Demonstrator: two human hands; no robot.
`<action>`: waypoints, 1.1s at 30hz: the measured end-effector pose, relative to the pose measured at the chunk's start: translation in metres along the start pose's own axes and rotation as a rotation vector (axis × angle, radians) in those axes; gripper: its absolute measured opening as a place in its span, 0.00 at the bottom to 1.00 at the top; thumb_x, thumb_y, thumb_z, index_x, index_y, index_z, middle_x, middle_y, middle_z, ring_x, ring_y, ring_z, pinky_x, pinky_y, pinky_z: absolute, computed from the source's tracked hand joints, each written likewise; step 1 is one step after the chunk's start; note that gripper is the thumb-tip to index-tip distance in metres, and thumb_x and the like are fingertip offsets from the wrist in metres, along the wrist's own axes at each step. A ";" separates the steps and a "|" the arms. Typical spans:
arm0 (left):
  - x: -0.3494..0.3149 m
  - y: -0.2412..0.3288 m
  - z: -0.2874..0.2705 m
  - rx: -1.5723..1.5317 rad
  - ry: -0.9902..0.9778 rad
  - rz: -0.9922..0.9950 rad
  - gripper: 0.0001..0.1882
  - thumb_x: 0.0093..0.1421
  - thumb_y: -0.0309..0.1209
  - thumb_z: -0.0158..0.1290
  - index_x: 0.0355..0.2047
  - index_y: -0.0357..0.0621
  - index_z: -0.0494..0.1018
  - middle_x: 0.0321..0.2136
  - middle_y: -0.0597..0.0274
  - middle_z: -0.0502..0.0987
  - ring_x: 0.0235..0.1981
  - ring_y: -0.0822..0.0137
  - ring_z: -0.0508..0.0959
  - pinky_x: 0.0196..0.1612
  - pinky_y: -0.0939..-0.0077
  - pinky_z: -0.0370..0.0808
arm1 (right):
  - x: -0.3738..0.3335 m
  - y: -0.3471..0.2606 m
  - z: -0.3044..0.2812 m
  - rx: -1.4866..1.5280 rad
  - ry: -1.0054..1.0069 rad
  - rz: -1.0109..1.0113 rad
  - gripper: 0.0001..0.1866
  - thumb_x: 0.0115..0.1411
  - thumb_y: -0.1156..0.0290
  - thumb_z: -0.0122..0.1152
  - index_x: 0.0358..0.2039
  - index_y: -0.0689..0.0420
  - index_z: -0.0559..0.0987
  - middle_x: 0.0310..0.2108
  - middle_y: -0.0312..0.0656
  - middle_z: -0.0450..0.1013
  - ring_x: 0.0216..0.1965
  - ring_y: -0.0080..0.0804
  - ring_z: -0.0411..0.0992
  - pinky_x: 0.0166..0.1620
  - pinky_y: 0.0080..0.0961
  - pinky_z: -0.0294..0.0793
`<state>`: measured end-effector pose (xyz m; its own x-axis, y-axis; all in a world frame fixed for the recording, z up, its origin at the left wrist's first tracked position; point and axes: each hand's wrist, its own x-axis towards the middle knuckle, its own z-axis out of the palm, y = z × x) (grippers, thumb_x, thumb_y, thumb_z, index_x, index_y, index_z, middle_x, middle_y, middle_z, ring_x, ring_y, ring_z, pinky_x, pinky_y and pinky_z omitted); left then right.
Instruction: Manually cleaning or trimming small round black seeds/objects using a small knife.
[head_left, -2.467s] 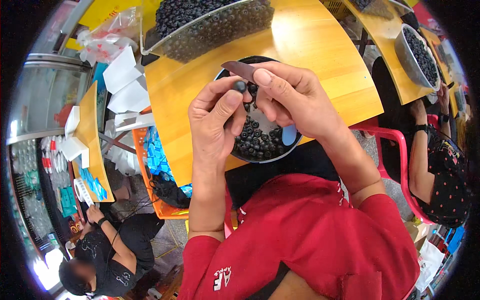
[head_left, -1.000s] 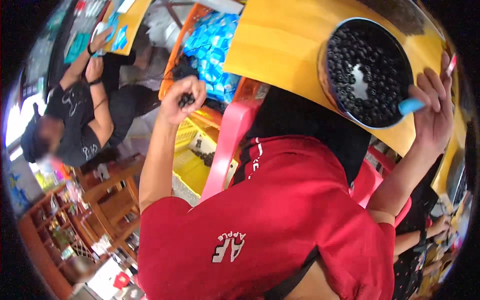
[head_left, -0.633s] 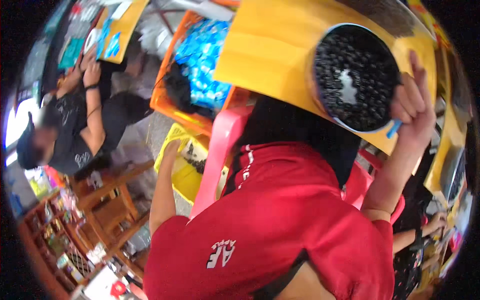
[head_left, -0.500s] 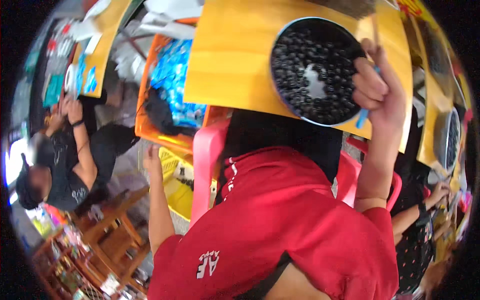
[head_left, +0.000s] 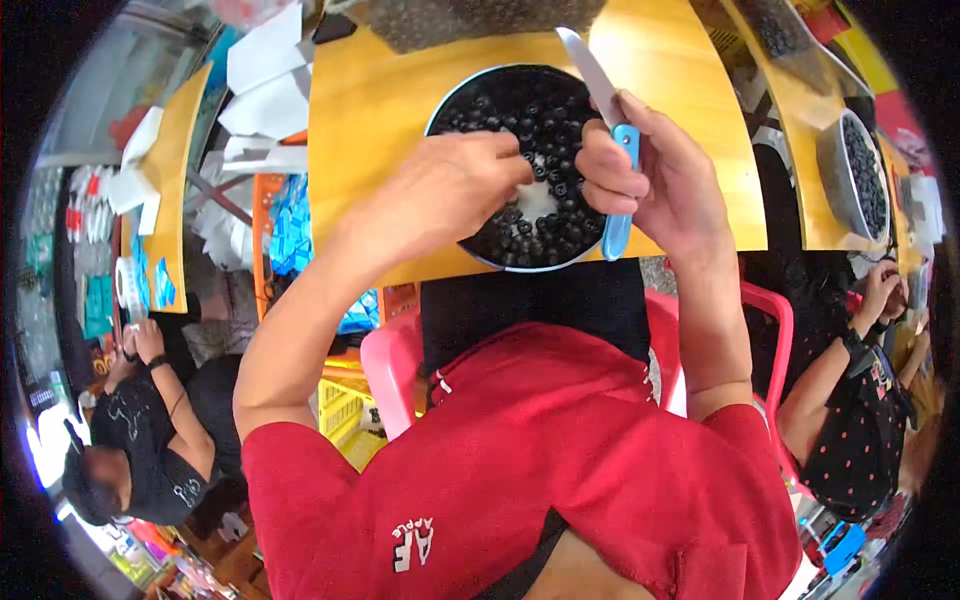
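A round bowl (head_left: pixel 535 269) with a pale rim stands at the near edge of the yellow table, full of small, glossy black balls (head_left: pixel 560 232). A pale patch shows among them near the middle. My left hand (head_left: pixel 445 190) is over the bowl's left half, fingertips bent together among the balls; whether a ball is between them is hidden. On the bowl's right side, my right hand (head_left: pixel 665 180) grips a small knife (head_left: pixel 618 235) by its light blue handle. Its blade points up and away to the left, over the far rim.
A clear container of dark contents (head_left: pixel 480 22) sits at the table's far side. Left of the table are an orange crate (head_left: pixel 268 215) with blue packets and a yellow basket (head_left: pixel 343 420). Co-workers sit at both sides; another bowl (head_left: pixel 850 190) stands on the right-hand table.
My left hand has come up from beside the yellow basket into the bowl. My right hand still holds the knife, its blade now plainly visible. The view has shifted, and the bowl appears further left.
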<state>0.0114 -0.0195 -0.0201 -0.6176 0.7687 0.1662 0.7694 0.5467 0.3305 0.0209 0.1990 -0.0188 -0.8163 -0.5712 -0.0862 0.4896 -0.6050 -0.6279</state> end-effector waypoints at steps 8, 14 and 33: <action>0.021 -0.008 0.018 0.009 -0.270 0.019 0.05 0.50 0.26 0.52 0.28 0.40 0.69 0.28 0.54 0.68 0.33 0.53 0.73 0.34 0.60 0.70 | -0.002 -0.004 0.001 0.028 0.012 -0.101 0.15 0.67 0.61 0.35 0.39 0.59 0.67 0.19 0.33 0.60 0.15 0.15 0.50 0.18 0.14 0.53; 0.020 -0.010 0.021 -0.011 -0.217 0.016 0.04 0.51 0.24 0.48 0.27 0.39 0.66 0.26 0.53 0.66 0.32 0.52 0.72 0.33 0.60 0.69 | 0.003 -0.005 0.004 0.046 -0.052 -0.091 0.26 0.67 0.49 0.31 0.46 0.61 0.66 0.16 0.35 0.59 0.16 0.18 0.51 0.21 0.18 0.57; 0.034 0.018 0.002 -1.503 0.571 -0.356 0.15 0.53 0.20 0.55 0.43 0.34 0.70 0.31 0.58 0.75 0.30 0.70 0.77 0.33 0.78 0.77 | 0.014 0.008 0.011 -0.451 0.356 -0.314 0.10 0.58 0.69 0.59 0.38 0.61 0.75 0.22 0.31 0.67 0.16 0.11 0.57 0.19 0.10 0.53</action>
<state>0.0047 0.0168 -0.0104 -0.9563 0.2821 0.0769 -0.0429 -0.3956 0.9174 0.0167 0.1802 -0.0163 -0.9890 -0.1400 -0.0479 0.0980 -0.3766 -0.9212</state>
